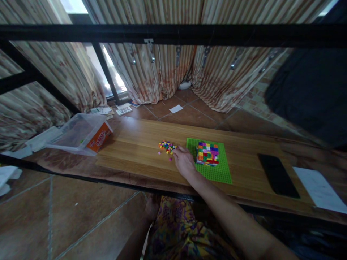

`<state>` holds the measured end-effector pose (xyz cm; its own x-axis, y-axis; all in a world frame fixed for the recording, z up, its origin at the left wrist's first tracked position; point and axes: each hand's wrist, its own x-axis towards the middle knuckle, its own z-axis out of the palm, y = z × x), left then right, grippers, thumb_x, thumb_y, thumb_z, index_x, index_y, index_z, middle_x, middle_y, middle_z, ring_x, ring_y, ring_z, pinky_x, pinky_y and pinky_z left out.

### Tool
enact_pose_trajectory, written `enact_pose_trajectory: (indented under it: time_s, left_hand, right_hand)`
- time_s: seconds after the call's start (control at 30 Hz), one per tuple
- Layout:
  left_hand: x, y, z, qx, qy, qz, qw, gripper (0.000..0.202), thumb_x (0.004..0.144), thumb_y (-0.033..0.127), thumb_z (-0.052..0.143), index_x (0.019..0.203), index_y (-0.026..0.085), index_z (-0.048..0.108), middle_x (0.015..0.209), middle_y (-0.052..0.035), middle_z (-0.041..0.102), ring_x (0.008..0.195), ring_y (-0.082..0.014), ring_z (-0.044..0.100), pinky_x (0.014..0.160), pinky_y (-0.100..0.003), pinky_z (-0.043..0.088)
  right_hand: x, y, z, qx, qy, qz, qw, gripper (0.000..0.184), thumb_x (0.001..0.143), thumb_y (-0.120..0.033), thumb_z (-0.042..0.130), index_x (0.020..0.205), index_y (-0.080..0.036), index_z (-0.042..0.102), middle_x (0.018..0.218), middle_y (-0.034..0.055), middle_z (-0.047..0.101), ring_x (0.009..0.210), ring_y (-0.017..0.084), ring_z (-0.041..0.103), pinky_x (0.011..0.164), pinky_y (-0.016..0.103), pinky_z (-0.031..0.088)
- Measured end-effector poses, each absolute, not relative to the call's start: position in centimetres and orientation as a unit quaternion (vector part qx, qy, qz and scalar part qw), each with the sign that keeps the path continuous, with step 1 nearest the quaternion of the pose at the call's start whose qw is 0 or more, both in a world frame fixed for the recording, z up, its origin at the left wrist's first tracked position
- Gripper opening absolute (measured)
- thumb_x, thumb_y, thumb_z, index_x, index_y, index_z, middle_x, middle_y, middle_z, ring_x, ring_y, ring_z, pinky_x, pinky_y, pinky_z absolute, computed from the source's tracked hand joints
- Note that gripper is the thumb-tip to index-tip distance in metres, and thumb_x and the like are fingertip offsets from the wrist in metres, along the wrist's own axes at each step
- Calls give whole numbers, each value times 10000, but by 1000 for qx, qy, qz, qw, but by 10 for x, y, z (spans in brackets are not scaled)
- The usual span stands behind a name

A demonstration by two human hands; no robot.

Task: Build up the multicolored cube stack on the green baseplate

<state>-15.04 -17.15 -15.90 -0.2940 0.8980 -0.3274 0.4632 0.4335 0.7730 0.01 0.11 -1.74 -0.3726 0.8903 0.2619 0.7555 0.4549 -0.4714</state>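
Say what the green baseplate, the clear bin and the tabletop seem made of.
Green baseplate: likely plastic, low-gloss, with a regular stud grid. Clear bin: probably smooth plastic, given its see-through walls. Tabletop: wood or wood-look laminate, slight sheen; grain shows.

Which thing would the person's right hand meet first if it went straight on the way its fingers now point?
Probably the loose pile of small coloured building bricks: the right hand points at its right edge, though whether it already touches a brick is unclear.
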Motion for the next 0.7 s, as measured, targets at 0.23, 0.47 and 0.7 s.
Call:
enact_pose_trajectory:
  time_s: [0.23,0.47,0.7]
  left_hand:
    - [-151,-187,-153,449,722,249,464,323,868,303,438,1027,189,696,1080,-94,722,1055,-243,653,915,-341,491]
    - [-150,-183,-148,455,753,286,379,362,861,314,437,1140,214,645,1205,-87,666,1199,-243,566,1001,-382,445]
    - [-152,-189,-144,433,761,225,428,305,830,311,491,1042,228,694,961,-72,742,966,-237,680,835,-328,527]
  right_hand:
    - [-4,6,-22,-537,-803,114,232,169,873,-127,534,964,-184,665,941,74,629,938,217,540,839,306,418]
    - [-1,8,-21,-559,-795,108,209,114,879,-175,547,931,-179,649,947,80,621,947,223,529,867,324,412]
    - [-10,8,-10,-562,-808,82,156,165,898,-301,554,986,-201,650,1001,81,608,996,234,517,848,325,425]
